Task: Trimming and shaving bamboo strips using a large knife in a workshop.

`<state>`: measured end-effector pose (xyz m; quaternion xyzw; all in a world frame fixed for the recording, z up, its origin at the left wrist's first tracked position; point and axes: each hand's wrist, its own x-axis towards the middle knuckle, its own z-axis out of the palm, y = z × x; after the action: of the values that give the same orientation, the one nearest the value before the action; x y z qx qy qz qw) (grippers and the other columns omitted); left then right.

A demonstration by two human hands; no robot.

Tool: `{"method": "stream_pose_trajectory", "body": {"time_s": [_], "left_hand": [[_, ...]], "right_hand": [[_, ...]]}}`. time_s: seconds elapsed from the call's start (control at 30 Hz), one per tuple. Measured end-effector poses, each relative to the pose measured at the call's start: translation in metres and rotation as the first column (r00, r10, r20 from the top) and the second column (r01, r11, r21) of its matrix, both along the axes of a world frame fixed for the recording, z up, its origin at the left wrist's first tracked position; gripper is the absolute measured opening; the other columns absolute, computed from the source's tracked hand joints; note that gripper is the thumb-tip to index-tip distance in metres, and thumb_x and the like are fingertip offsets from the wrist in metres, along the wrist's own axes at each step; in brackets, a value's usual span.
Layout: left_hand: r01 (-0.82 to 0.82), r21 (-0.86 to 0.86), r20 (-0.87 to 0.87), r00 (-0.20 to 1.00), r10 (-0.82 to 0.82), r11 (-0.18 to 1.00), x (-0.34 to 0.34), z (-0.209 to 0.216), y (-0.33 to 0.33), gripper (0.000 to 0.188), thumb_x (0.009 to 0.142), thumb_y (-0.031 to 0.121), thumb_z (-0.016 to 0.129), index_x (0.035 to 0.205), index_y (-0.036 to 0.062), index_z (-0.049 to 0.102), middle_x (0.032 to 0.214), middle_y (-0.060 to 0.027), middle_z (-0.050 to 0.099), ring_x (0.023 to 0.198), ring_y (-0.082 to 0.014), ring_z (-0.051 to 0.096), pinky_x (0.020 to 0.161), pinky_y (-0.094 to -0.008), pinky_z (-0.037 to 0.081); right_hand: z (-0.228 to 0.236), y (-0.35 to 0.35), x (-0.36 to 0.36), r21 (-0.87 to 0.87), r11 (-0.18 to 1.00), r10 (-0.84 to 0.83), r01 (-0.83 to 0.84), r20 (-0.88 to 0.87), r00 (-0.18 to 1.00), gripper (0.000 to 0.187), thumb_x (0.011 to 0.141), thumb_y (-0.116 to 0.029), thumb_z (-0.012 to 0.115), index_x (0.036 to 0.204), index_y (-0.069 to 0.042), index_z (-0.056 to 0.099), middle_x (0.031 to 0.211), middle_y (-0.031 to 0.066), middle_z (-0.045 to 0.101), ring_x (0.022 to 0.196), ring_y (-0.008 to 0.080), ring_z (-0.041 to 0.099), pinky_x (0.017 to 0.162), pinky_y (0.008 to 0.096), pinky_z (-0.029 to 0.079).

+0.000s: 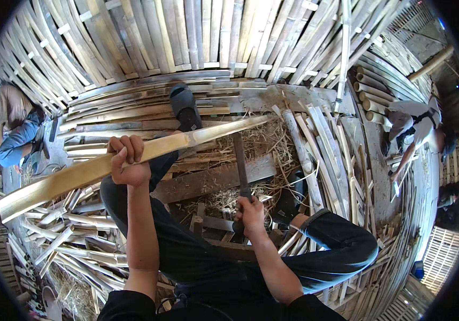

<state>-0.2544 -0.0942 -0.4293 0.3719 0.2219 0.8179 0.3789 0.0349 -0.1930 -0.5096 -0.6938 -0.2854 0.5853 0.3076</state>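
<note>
My left hand point(130, 160) is closed around a long split bamboo piece point(170, 143), raised at a slant. Its pale cut end sticks out at the left, and the narrower end reaches the shavings in the middle. My right hand point(251, 216) grips the handle of a machete point(241, 166). The dark blade points away from me, its tip just below the bamboo's far end; whether they touch I cannot tell. Under my right hand lies a second knife point(220, 223) with a broad grey blade. A worn wooden plank point(213, 179) lies between my legs.
Bamboo shavings point(275, 142) cover the middle ground. Split bamboo lies in piles at the left point(93, 235) and right point(325, 155). A bamboo slat wall point(186, 37) stands ahead. One person point(15, 117) bends at the far left, another point(416, 123) at the right by stacked bamboo poles point(373, 96).
</note>
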Motion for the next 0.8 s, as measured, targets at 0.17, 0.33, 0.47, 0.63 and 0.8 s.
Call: {"method": "stream_pose_trajectory", "body": {"time_s": [0.17, 0.33, 0.47, 0.63, 0.8], "left_hand": [[-0.078, -0.039, 0.102, 0.991, 0.081, 0.996, 0.008, -0.002, 0.006, 0.026, 0.077, 0.011, 0.053, 0.066, 0.0129, 0.03, 0.055, 0.0, 0.028, 0.049, -0.0112, 0.029, 0.051, -0.0248, 0.027], [-0.001, -0.058, 0.063, 0.998, 0.004, 0.998, 0.001, -0.005, 0.0, 0.024, 0.081, 0.015, 0.053, 0.068, 0.0145, 0.032, 0.057, 0.0013, 0.032, 0.053, -0.0104, 0.034, 0.057, -0.0263, 0.029], [0.086, 0.013, 0.027, 0.996, -0.086, 0.996, -0.001, -0.009, 0.0, 0.024, 0.08, 0.015, 0.054, 0.069, 0.0146, 0.033, 0.057, 0.002, 0.032, 0.054, -0.0098, 0.034, 0.058, -0.0257, 0.029], [0.032, 0.039, 0.073, 0.997, -0.035, 0.999, -0.003, -0.014, -0.008, 0.024, 0.075, 0.011, 0.053, 0.066, 0.0117, 0.031, 0.056, -0.0003, 0.031, 0.052, -0.0104, 0.03, 0.051, -0.0236, 0.026], [-0.038, 0.034, 0.158, 0.987, 0.032, 0.999, -0.007, -0.028, -0.011, 0.025, 0.075, 0.011, 0.054, 0.066, 0.011, 0.031, 0.056, -0.0007, 0.031, 0.051, -0.0108, 0.029, 0.05, -0.0238, 0.027]], "right_hand": [[0.002, -0.005, -0.022, -0.368, 0.778, -0.629, 0.51, -0.441, 0.64, 0.007, 0.09, -0.012, 0.059, 0.087, -0.01, 0.053, 0.073, -0.002, 0.049, 0.054, 0.0093, 0.041, 0.054, 0.0282, 0.039], [0.011, -0.034, -0.024, 0.014, 0.898, -0.416, 0.441, -0.305, 0.857, 0.012, 0.088, -0.006, 0.061, 0.088, -0.008, 0.049, 0.069, -0.001, 0.045, 0.054, 0.0085, 0.044, 0.052, 0.028, 0.042], [0.022, -0.019, -0.009, 0.454, 0.851, 0.086, -0.264, 0.376, 0.923, 0.014, 0.089, -0.005, 0.063, 0.097, -0.004, 0.052, 0.069, 0.0003, 0.05, 0.053, 0.0131, 0.05, 0.051, 0.0285, 0.041], [0.073, 0.037, -0.043, 0.478, 0.624, 0.378, -0.618, 0.508, 0.774, 0.029, 0.084, -0.01, 0.068, 0.109, -0.003, 0.055, 0.075, 0.0148, 0.064, 0.065, 0.0258, 0.066, 0.059, 0.0359, 0.049], [0.025, 0.056, -0.068, 0.292, 0.588, 0.386, -0.754, 0.718, 0.579, 0.035, 0.083, -0.013, 0.072, 0.112, -0.005, 0.053, 0.073, 0.0195, 0.067, 0.065, 0.0387, 0.068, 0.056, 0.0451, 0.053]]}}
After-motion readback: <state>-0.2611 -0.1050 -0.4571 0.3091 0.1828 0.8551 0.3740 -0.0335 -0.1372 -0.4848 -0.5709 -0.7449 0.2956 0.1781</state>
